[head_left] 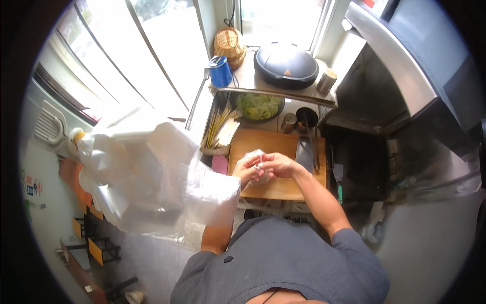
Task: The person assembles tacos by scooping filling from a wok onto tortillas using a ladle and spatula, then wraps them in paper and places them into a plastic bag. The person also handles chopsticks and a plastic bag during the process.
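My left hand [246, 168] and my right hand [278, 164] meet over a wooden cutting board [263, 144]. Together they hold a small crumpled clear plastic bag [258, 157] with something pale inside, the fingers pinched around it. A large white plastic bag [147, 172] hangs over my left forearm and spreads out to the left. A cleaver [305, 152] lies on the right part of the board.
Behind the board sit a bowl of green leafy vegetables [259, 106], a holder of chopsticks [217, 126] and two small dark cups [298, 120]. On the shelf above are a blue cup [220, 71], a wicker basket [230, 46] and a round black pan lid [286, 66]. A dark stove area [354, 162] is at the right.
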`<state>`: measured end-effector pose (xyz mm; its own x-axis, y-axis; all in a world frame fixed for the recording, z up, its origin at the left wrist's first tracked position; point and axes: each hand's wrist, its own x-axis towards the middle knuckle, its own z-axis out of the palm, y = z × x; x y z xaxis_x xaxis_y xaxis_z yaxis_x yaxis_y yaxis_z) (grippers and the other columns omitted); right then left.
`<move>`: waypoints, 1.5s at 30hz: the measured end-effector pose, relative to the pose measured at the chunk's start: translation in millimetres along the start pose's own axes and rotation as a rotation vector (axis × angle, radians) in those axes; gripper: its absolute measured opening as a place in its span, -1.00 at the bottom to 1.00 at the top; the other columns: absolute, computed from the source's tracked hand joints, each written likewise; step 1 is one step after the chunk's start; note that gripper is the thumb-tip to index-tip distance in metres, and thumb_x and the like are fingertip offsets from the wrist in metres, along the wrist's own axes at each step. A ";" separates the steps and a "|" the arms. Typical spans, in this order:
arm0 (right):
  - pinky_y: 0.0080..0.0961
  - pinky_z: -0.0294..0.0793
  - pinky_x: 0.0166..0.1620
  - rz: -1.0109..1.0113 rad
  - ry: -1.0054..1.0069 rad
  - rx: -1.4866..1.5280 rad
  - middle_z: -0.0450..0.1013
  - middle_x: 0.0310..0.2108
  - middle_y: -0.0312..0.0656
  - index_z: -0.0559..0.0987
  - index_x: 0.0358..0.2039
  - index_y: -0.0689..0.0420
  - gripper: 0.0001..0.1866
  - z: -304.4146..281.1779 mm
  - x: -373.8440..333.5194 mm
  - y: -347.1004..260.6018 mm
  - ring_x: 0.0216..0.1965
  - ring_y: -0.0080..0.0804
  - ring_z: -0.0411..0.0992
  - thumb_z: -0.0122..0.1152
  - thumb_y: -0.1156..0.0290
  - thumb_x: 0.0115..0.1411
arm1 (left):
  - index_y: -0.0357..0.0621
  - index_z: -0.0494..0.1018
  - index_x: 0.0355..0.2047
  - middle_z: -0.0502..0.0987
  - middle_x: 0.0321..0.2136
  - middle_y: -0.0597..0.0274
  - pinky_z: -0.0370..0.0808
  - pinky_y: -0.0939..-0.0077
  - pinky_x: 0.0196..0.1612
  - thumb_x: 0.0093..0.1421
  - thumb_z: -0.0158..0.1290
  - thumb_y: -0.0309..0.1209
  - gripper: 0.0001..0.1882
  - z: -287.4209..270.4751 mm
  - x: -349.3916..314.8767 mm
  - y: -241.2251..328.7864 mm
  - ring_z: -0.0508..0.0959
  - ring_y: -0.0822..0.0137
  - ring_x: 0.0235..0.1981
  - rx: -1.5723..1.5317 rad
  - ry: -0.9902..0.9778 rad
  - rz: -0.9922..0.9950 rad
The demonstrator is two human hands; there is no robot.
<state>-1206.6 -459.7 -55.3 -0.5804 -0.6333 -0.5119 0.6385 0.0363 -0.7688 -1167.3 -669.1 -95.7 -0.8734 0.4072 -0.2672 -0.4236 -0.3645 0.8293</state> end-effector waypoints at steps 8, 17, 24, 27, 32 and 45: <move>-0.32 0.55 -0.34 -0.305 0.746 -0.677 0.59 -0.47 -0.08 0.61 -0.38 0.22 -0.79 -25.9 46.6 24.9 -0.41 -0.24 0.58 0.30 0.30 0.20 | -0.18 0.46 -0.02 0.55 -0.43 0.30 0.52 0.61 -0.44 0.35 0.15 -0.41 -0.76 -14.8 11.0 -14.4 0.50 0.55 -0.50 0.118 0.276 -0.032; -0.41 0.53 -0.37 -0.366 0.924 -0.525 0.58 -0.53 -0.19 0.67 -0.39 0.24 -0.76 -18.7 49.4 33.8 -0.50 -0.44 0.53 0.30 0.29 0.24 | -0.14 0.60 -0.22 0.66 -0.20 0.17 0.54 0.30 -0.21 0.35 0.17 -0.22 -0.76 -47.2 -32.6 -45.0 0.65 0.18 -0.19 0.792 0.213 0.145; -0.67 0.45 -0.37 -0.330 0.426 -0.363 0.56 -0.40 -0.35 0.67 -0.29 0.25 -0.84 34.6 -0.7 20.7 -0.42 -0.65 0.48 0.32 0.41 0.22 | -0.02 0.41 0.21 0.56 -0.01 0.28 0.63 0.40 -0.20 0.48 0.04 -0.20 -0.63 13.9 -16.2 -22.5 0.62 0.33 -0.10 -0.261 0.037 -0.075; -0.61 0.49 -0.34 -0.339 0.379 -0.063 0.57 -0.41 -0.35 0.67 -0.28 0.24 -0.83 34.4 0.1 28.9 -0.39 -0.64 0.51 0.34 0.40 0.21 | -0.07 0.39 0.26 0.55 0.05 0.24 0.63 0.41 -0.17 0.48 0.02 -0.23 -0.59 26.5 -14.9 -13.5 0.61 0.31 -0.01 -0.057 0.069 -0.024; -0.65 0.36 -0.50 -0.279 0.497 -0.148 0.47 -0.58 -0.30 0.56 -0.49 0.17 -0.80 28.7 17.8 19.8 -0.60 -0.61 0.38 0.22 0.40 0.28 | -0.15 0.40 0.26 0.55 0.11 0.17 0.61 0.46 -0.15 0.49 0.01 -0.22 -0.57 25.1 -47.4 -18.1 0.61 0.35 0.00 0.227 0.327 0.255; -0.62 0.37 -0.42 -0.161 -0.285 -0.452 0.45 -0.56 -0.31 0.54 -0.45 0.22 -0.79 204.3 -23.5 41.5 -0.54 -0.58 0.38 0.13 0.45 0.35 | -0.18 0.56 -0.06 0.66 -0.22 0.25 0.57 0.54 -0.31 0.42 0.06 -0.14 -0.65 -57.0 -311.1 -98.0 0.64 0.45 -0.29 0.125 0.860 0.021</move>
<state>-1063.2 -601.2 3.1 -0.4532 -0.8398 -0.2990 0.2361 0.2104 -0.9487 -867.7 -807.8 -121.8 -0.7806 -0.3913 -0.4875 -0.4200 -0.2493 0.8726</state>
